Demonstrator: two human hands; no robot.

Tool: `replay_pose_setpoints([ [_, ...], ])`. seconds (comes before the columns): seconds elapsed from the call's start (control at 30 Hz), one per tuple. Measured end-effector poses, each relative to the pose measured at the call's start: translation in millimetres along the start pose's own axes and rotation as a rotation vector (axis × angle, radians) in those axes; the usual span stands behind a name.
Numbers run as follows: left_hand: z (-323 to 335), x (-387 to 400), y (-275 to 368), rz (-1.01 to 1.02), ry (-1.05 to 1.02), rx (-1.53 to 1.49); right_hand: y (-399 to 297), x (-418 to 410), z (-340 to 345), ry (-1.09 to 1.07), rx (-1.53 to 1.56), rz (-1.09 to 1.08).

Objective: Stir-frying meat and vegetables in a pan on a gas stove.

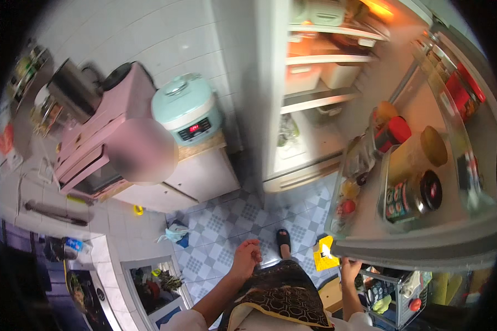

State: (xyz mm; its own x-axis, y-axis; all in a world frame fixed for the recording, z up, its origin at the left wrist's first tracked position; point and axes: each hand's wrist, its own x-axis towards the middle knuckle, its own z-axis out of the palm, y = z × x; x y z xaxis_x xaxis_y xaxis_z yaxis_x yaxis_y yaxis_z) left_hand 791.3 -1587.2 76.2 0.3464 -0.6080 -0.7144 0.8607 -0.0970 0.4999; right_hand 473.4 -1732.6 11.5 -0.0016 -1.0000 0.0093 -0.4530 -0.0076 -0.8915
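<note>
My left hand (247, 257) hangs in front of my body above the tiled floor, its fingers loosely bent and nothing seen in it. At the lower edge of the swung-open refrigerator door (418, 250), my right hand (350, 268) grips the rim; part of the fingers is hidden behind it. The door racks hold a jar with a dark lid (430, 190), a tall yellowish container (416, 155) and a red-lidded jar (393, 133). Inside the lit refrigerator (273, 136), pale bins (302, 78) stand on the shelves.
A mint-green rice cooker (186, 107) and a pink oven (128, 93) stand on a low cabinet (209, 178). A yellow bag (325, 253) lies near my slippered foot (283, 240). Below the door is a wire rack (397, 298). A blurred round patch covers part of the oven.
</note>
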Motion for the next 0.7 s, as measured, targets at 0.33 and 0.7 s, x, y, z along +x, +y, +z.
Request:
replay_pose_setpoints([
  [0.33,240,74,15,0.574,-0.636,0.617,-1,32,-42,0.18,0.015,0.216],
  [0.7,469,-57,120,1.632,-0.985,0.635,56,83,-44,0.311,0.666,0.175],
])
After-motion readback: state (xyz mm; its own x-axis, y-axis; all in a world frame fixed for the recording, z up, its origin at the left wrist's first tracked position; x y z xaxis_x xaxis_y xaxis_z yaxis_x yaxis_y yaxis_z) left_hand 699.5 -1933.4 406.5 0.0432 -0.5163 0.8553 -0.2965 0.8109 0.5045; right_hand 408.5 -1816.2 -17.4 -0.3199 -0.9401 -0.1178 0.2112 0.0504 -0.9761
